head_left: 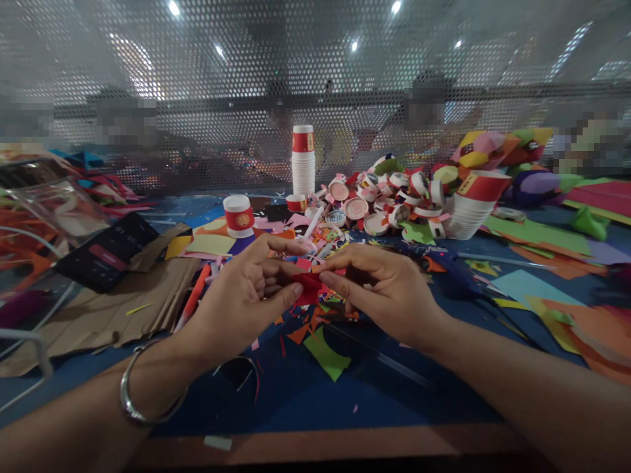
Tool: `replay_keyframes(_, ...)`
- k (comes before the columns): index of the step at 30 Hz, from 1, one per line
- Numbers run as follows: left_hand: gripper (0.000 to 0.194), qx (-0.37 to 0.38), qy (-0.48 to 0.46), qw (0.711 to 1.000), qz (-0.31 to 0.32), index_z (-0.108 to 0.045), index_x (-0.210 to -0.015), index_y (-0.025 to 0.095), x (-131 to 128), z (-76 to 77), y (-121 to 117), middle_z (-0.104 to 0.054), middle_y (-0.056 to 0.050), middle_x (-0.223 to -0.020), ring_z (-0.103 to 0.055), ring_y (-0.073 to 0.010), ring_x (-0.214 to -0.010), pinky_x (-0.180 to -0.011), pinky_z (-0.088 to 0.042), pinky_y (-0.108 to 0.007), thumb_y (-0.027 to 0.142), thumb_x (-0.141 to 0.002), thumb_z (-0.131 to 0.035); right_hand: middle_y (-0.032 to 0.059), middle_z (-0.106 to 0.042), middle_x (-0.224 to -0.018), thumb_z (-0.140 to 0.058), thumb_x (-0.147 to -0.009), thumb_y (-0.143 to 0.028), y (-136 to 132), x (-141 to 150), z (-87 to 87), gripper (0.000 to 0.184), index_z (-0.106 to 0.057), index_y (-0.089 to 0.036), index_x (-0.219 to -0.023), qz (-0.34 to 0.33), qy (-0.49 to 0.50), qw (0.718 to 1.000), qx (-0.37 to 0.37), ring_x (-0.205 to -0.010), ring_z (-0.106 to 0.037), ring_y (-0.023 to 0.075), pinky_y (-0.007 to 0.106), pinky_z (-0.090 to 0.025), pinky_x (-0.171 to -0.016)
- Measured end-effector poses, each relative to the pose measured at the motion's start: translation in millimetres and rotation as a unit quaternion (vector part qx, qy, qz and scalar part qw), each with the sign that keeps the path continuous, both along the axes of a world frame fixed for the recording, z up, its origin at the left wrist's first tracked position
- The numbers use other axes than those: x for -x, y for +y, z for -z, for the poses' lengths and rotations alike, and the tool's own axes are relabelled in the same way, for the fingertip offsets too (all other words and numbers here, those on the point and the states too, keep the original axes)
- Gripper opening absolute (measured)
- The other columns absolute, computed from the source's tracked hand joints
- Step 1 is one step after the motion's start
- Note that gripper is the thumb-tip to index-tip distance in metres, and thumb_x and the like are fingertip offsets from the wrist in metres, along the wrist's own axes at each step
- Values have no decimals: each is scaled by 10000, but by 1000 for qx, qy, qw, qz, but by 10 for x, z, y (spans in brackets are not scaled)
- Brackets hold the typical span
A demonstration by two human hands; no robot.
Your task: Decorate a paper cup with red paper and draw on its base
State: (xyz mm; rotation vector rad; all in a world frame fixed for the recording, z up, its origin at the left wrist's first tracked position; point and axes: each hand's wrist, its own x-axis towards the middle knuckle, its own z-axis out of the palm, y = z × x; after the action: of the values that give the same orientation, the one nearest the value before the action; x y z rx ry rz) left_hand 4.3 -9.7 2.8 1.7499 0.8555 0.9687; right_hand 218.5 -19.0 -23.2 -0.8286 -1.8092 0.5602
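Between my two hands is a small piece of red paper (309,289), held above the blue tabletop. My left hand (251,289) pinches its left side between thumb and fingers, with a silver bangle on that wrist. From the other side, my right hand (382,282) grips the paper's right edge with thumb and forefinger. The fingers cover part of the paper, so its full shape is hidden. Under the hands lie many small coloured paper scraps (298,334), and a green paper piece (328,353) rests closer to me.
A stack of paper cups (303,164) stands at the back, a red-and-white cup (238,217) left of it. Right of centre are piled cut cup pieces (377,203) and tilted cups (476,203). A phone (106,253) leans above cardboard (108,315). Coloured sheets (542,289) lie right.
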Motion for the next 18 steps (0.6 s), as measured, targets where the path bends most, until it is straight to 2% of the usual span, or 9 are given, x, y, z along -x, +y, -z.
replay_keyframes(5, 353, -9, 29, 999, 17, -535, -1233, 205, 11, -44, -36, -761, -12, -867, -717, -130, -776, -645, -536, -207, 174, -914, -683, 40, -740, -885, -695, -929, -175, 5, -3, -11, 80, -766, -158, -962, 8, -37, 997, -67, -754, -635, 120, 263, -497, -689)
replay_keyframes(11, 277, 36, 15, 999, 33, -541, -1203, 190, 8, -80, -4, -771, -22, -817, -709, -130, -712, -651, -543, -219, 206, -948, -651, 29, -743, -881, -678, -934, -168, -9, 0, -21, 72, -747, -183, -950, 12, -40, 995, -87, -761, -644, 124, 270, -504, -692)
replay_keyframes(15, 357, 69, -9, 997, 35, -534, -1215, 205, 18, -64, 34, -750, 15, -750, -705, -118, -677, -691, -562, -215, 238, -914, -724, 34, -746, -887, -646, -949, -176, -13, 11, -25, 81, -722, -198, -930, 9, -46, 995, -88, -823, -668, 152, 318, -526, -778)
replay_keyframes(18, 367, 67, -2, 997, 25, -540, -1177, 207, 8, -61, 37, -734, 29, -720, -678, -104, -624, -658, -554, -202, 239, -886, -761, 45, -739, -885, -646, -944, -191, -20, 17, -22, 73, -710, -187, -909, 12, -48, 996, -80, -800, -654, 156, 318, -514, -739)
